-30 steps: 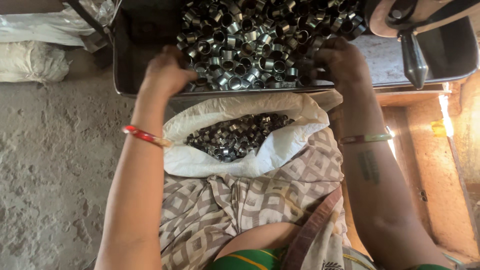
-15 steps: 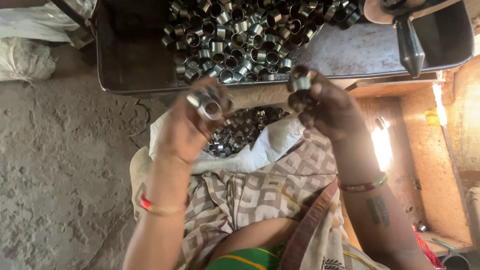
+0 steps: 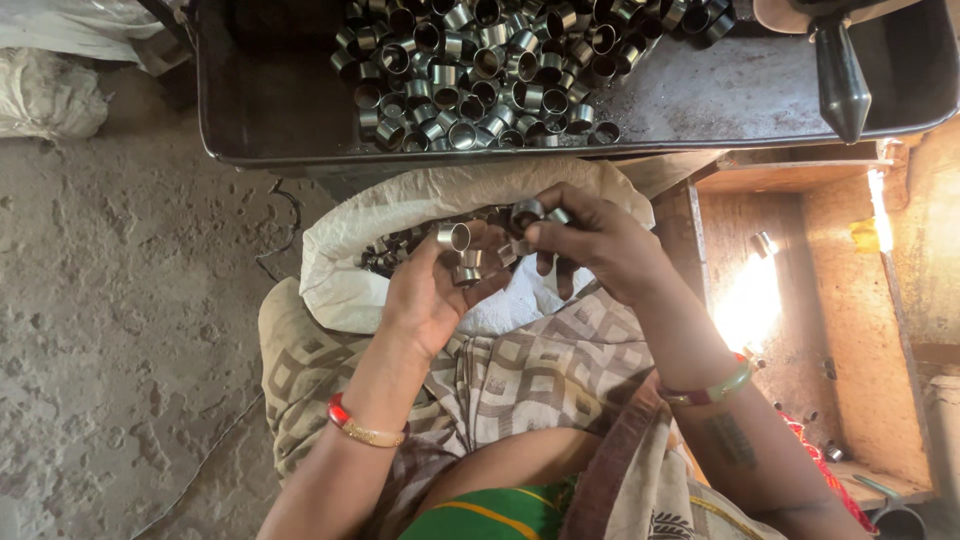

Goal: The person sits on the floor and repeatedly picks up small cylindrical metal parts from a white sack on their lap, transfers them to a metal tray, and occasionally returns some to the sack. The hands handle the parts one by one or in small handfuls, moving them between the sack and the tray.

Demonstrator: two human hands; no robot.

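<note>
The left hand [image 3: 430, 295] lies palm up, cupped around about three short metal rings [image 3: 455, 238], one resting on its fingertips. The right hand [image 3: 590, 240] pinches two more rings at its fingertips, just beside the left. Both hover over one white sack [image 3: 350, 280] in the lap, holding more rings than I can count. Above, one dark metal tray [image 3: 260, 110] carries several dozen more rings.
</note>
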